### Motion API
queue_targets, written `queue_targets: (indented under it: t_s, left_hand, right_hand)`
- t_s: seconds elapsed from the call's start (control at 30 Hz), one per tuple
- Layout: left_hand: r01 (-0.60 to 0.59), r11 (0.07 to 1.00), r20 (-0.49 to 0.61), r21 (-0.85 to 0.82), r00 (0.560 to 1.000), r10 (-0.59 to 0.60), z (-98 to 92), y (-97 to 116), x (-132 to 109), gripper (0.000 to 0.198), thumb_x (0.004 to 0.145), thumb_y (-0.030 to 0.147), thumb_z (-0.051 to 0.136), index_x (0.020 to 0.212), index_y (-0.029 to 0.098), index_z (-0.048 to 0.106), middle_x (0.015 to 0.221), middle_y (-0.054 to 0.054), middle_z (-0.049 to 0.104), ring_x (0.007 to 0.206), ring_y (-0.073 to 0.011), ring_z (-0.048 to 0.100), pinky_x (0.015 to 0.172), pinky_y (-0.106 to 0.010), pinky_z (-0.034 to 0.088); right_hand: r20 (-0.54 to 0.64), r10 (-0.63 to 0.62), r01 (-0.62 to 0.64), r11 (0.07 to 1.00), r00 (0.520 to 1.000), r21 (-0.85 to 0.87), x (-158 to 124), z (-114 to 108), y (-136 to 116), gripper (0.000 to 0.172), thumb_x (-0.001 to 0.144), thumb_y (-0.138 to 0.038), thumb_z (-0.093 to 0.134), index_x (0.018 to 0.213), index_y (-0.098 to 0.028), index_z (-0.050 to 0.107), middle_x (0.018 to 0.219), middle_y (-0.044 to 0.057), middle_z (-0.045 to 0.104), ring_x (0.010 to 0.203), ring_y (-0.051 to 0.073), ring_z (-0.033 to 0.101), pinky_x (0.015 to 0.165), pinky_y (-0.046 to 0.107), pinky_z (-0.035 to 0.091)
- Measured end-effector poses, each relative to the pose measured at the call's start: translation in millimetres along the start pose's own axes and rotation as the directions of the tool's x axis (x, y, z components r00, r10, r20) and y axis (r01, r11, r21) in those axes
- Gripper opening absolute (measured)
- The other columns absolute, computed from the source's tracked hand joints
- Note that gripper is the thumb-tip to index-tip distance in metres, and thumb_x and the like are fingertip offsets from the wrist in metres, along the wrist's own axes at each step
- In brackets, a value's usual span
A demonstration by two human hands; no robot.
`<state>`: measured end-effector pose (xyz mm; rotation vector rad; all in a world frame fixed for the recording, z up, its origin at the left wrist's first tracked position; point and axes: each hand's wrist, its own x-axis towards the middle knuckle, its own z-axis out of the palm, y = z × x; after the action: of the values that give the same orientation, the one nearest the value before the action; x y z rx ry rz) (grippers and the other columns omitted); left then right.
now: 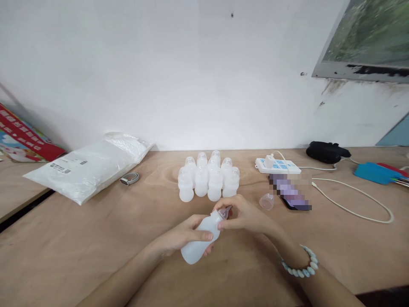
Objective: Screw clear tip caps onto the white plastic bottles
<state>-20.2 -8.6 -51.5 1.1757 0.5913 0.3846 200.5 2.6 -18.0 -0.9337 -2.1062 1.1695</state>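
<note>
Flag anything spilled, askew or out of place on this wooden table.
Only one thing: a small clear plastic cap lies loose beside the pixelated phone, apart from the upright cluster of white bottles. The left hand and right hand grip a tilted translucent white plastic bottle. No spill shows.

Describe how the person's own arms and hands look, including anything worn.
Both forearms are bare, with no sleeves or gloves. The left hand carries no ring or watch that shows. Behind the right hand, the wrist wears a bracelet of pale blue-green oval beads.
</note>
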Motion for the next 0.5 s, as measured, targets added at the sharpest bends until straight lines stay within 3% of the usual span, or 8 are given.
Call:
queue_targets:
  t_s: [0.1, 0.17, 0.33, 0.43, 0.5]
  left_hand:
    - [-0.017, 0.991, -0.064, 0.130, 0.998, 0.025, 2.0, -1.6, 1.1, 0.046, 0.073, 0.046, 0.077, 0.099, 0.017, 0.054, 0.077, 0.000, 0.059, 0.066, -0.0144, 0.057, 0.061, -0.026, 0.046]
    - [-0.043, 0.949, -0.166, 0.312, 0.981, 0.099, 5.3, -0.9, 1.1, 0.043, 0.075, 0.043, 0.075, 0.102, 0.017, 0.055, 0.085, -0.001, 0.060, 0.075, -0.0166, 0.057, 0.066, -0.027, 0.044]
    - [0.057, 0.670, -0.316, 0.740, 0.909, 0.271, 14.1, 2.9, -0.2, 0.038, 0.081, 0.045, 0.068, 0.105, 0.019, 0.056, 0.097, -0.004, 0.066, 0.087, -0.0240, 0.059, 0.072, -0.029, 0.041]
    - [0.139, 0.527, -0.337, 0.838, 0.892, 0.300, 16.8, 5.0, -1.1, 0.034, 0.084, 0.042, 0.064, 0.110, 0.021, 0.053, 0.098, -0.004, 0.068, 0.086, -0.0265, 0.062, 0.071, -0.031, 0.040]
    - [0.156, 0.496, -0.342, 0.854, 0.887, 0.309, 16.7, 6.6, -1.5, 0.034, 0.085, 0.041, 0.062, 0.112, 0.022, 0.053, 0.101, -0.005, 0.068, 0.088, -0.0275, 0.063, 0.072, -0.031, 0.041]
  right_hand:
    - [-0.048, 0.030, -0.031, 0.999, 0.998, -0.021, 1.9, 6.1, 5.6, 0.020, 0.079, -0.034, 0.073, 0.078, -0.015, 0.066, 0.069, -0.001, 0.061, 0.064, 0.014, 0.052, 0.054, 0.023, 0.037]
    - [-0.089, 0.053, -0.057, 0.997, 0.995, -0.046, 3.5, 10.0, 9.1, 0.026, 0.079, -0.037, 0.073, 0.072, -0.015, 0.062, 0.064, -0.002, 0.056, 0.061, 0.013, 0.048, 0.052, 0.022, 0.033]
    - [-0.231, 0.114, -0.125, 0.991, 0.966, -0.036, 7.8, 21.4, 15.0, 0.036, 0.079, -0.040, 0.071, 0.061, -0.016, 0.052, 0.056, -0.005, 0.046, 0.056, 0.011, 0.040, 0.049, 0.022, 0.026]
    - [-0.281, 0.152, -0.161, 0.987, 0.948, -0.009, 8.8, 25.5, 16.1, 0.037, 0.080, -0.041, 0.070, 0.060, -0.016, 0.050, 0.053, -0.004, 0.047, 0.053, 0.011, 0.042, 0.048, 0.023, 0.026]
    - [-0.241, 0.174, -0.175, 0.984, 0.955, 0.015, 8.3, 23.6, 16.1, 0.035, 0.082, -0.042, 0.069, 0.063, -0.016, 0.055, 0.053, -0.003, 0.052, 0.052, 0.013, 0.048, 0.049, 0.023, 0.030]
